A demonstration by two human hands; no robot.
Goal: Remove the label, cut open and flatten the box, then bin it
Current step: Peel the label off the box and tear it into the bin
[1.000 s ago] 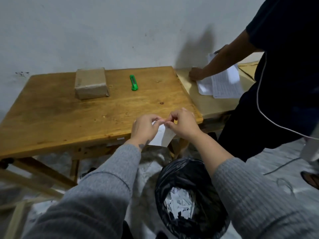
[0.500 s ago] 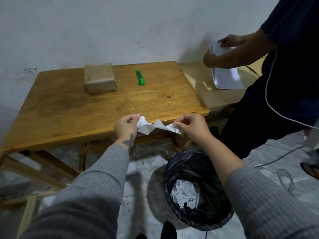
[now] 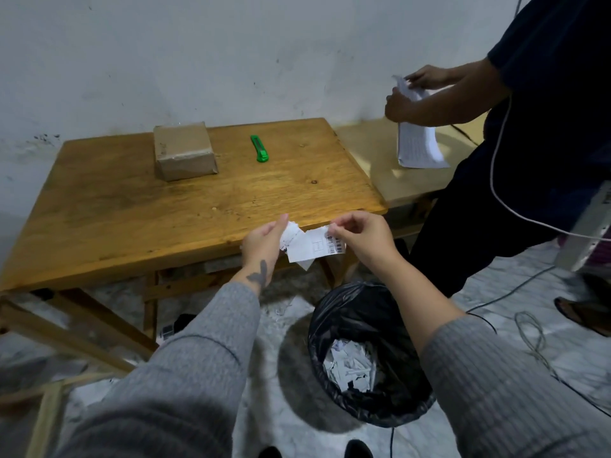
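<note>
Bystander and bench by the wall
A second person (image 3: 542, 133) holds papers (image 3: 418, 147) above a pale bench (image 3: 373, 160); cables (image 3: 532, 328) trail over the floor.

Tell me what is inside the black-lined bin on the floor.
The bin holds a heap of torn white paper scraps, some with dark print. The black bag's folds and the shadowed bottom hide anything under or beside the heap.
</note>
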